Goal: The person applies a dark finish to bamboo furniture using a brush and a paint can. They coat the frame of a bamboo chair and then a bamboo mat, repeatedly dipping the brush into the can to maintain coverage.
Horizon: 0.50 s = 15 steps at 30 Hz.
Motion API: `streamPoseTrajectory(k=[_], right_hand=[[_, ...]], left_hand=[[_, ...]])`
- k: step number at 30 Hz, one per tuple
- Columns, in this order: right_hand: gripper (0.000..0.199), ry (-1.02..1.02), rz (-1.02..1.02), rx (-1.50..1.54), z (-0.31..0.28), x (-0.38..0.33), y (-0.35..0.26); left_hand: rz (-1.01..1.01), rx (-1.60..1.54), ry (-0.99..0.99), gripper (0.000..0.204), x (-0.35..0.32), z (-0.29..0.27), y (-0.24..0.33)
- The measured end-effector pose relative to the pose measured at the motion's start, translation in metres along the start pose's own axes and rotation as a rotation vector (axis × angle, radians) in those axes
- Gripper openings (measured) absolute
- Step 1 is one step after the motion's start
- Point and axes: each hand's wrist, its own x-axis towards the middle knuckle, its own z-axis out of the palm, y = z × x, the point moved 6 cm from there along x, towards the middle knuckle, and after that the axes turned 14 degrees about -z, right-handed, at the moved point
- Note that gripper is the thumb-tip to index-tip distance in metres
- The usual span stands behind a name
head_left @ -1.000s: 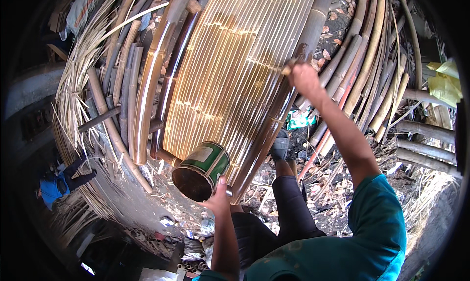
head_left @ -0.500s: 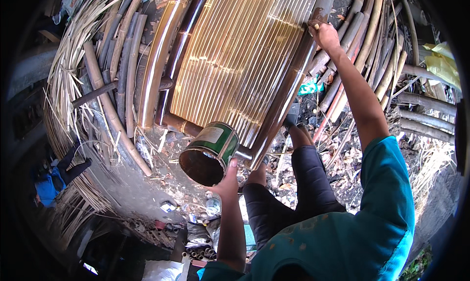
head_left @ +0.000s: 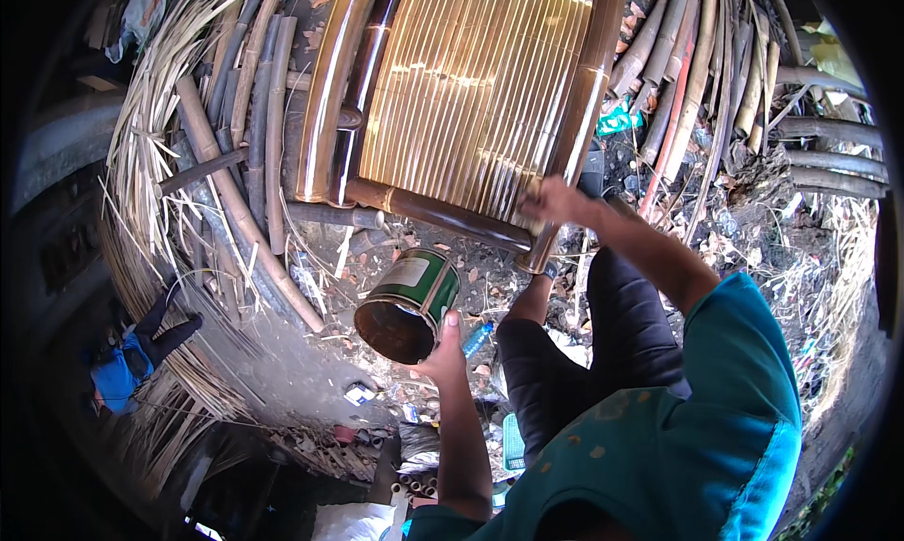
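Note:
My left hand [head_left: 443,355] grips the rim of a green tin can [head_left: 407,301], tilted so its dark brown inside faces me. A glossy bamboo slat panel [head_left: 471,89] lies on the ground in front of me, framed by dark shiny rails. My right hand [head_left: 556,202] is at the panel's near right corner, where the right rail [head_left: 586,108] meets the bottom rail [head_left: 428,216]. Its fingers are closed on a small tool that looks like a brush, mostly hidden, pressed against the rail. My knees in dark trousers [head_left: 612,334] are just below.
Loose bamboo poles [head_left: 240,155] and dry strips lie in a heap at the left. More poles [head_left: 683,89] lie at the right. A plastic bottle [head_left: 477,338], a green wrapper [head_left: 617,119] and dry leaves litter the dirt. A blue object [head_left: 118,376] sits far left.
My right hand has slid down the right rail from near its far end to the near corner. My left hand keeps hold of the can, now a little lower in view.

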Motion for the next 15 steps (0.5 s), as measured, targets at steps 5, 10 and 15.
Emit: streamPoseTrajectory(k=[5,10,15], right_hand=[[0.023,0.524,0.278,-0.562,-0.173,0.002,0.015],[0.029,0.035,0.096,-0.195,0.048,-0.068,-0.059],[0.025,0.522,0.173,-0.088,0.000,-0.089,-0.073]], left_hand=[[0.030,-0.057,0.041,0.087,-0.003,-0.009,-0.006],[0.093,0.050,0.008,0.081,-0.004,-0.016,-0.018],[0.091,0.117,0.000,0.077,-0.023,-0.021,0.014]])
